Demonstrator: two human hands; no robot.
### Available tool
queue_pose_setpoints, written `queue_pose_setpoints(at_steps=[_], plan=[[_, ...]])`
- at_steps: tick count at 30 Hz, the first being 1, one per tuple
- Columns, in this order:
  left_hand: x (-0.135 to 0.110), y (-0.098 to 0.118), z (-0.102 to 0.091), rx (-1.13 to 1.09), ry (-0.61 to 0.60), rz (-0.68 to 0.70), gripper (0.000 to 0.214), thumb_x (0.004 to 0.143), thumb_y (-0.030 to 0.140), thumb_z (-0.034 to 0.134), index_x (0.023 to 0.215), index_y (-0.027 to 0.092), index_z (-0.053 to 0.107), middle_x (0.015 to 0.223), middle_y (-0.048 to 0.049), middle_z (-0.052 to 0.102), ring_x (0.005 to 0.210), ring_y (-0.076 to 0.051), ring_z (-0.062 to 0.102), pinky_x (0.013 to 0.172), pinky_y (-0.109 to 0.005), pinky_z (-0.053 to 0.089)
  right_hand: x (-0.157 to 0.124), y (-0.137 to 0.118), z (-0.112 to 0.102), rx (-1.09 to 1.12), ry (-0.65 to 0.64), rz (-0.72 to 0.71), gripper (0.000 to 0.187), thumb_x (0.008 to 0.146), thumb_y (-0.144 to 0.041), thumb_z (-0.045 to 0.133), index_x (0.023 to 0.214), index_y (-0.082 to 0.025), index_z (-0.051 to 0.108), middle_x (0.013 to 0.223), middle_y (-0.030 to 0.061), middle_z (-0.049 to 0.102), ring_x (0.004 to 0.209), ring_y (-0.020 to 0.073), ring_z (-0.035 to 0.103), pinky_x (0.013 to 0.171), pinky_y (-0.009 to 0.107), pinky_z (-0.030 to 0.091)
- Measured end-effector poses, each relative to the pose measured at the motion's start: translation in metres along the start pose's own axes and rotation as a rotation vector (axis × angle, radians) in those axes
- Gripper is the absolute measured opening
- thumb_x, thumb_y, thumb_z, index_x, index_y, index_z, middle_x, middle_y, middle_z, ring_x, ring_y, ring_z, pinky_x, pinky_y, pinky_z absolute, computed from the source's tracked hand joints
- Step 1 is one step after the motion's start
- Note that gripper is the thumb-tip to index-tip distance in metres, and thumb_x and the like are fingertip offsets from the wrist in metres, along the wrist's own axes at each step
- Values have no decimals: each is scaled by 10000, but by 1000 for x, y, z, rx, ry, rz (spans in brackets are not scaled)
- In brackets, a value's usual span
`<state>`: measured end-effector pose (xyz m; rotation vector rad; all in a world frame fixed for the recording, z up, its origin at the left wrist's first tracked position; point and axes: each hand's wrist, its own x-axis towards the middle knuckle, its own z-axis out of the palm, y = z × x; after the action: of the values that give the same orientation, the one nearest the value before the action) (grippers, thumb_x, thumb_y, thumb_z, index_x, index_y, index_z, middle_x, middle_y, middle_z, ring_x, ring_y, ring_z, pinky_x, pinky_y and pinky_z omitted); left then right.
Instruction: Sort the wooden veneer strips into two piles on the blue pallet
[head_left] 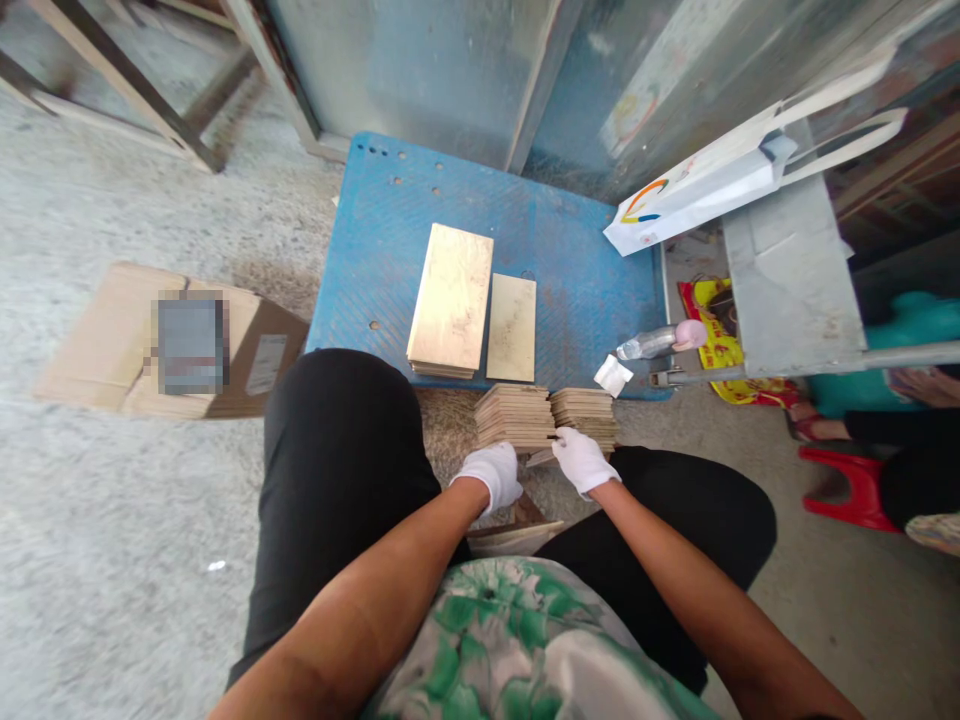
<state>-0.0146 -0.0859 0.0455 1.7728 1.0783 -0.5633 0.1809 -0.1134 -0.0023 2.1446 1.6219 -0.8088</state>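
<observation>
Both my hands wear white gloves and hang between my knees. My left hand (491,473) is curled closed just below a stack of thin wooden boards (515,415). My right hand (581,460) is closed in a pinch on a thin wooden board (541,457) at the foot of a second stack (586,409). On the blue pallet (375,250) beyond lie a taller pile of boards (451,298) and a single flat board (512,327).
A flattened cardboard box (112,340) lies on the concrete at left. A white paper bag (701,190) rests on a grey metal bench (791,280) at right. A plastic bottle (649,344) lies on the pallet's right corner. Another person's legs and a red stool (855,490) are at far right.
</observation>
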Motion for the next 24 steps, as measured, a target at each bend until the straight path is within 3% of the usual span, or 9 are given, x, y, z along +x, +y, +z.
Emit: queue_pose_setpoints(at_steps=[8, 14, 18, 24], plan=[[0, 3, -7, -1, -6, -23, 507, 719, 293, 604, 1166, 53, 588, 1121, -209, 650, 1043, -345, 623, 862, -420, 511, -1, 4, 8, -22, -25, -1, 383, 899, -286, 454, 1240, -158, 576, 1162, 78, 663, 1074, 203, 604, 948, 267, 416], [-1, 3, -8, 1, -9, -4, 426, 753, 260, 572, 1123, 59, 632, 1107, -222, 653, 1030, -344, 629, 858, -429, 510, -11, 5, 9, -79, -73, -22, 494, 891, -270, 454, 1364, -126, 443, 1175, 134, 645, 1063, 244, 608, 917, 320, 427], [0, 2, -6, -1, -8, 13, 415, 751, 236, 568, 1119, 55, 635, 1092, -215, 660, 1010, -334, 639, 848, -413, 518, -25, -3, 12, -270, -74, -79, 561, 911, -274, 408, 1434, -102, 303, 1149, 190, 627, 947, 271, 643, 812, 366, 462], [6, 1, 1, 4, -28, 40, 392, 739, 232, 580, 1067, 39, 676, 1040, -229, 678, 987, -349, 647, 840, -423, 521, -38, -16, 19, -524, -17, -237, 585, 914, -353, 433, 1408, -70, 299, 1020, 199, 625, 830, 282, 642, 688, 376, 482]])
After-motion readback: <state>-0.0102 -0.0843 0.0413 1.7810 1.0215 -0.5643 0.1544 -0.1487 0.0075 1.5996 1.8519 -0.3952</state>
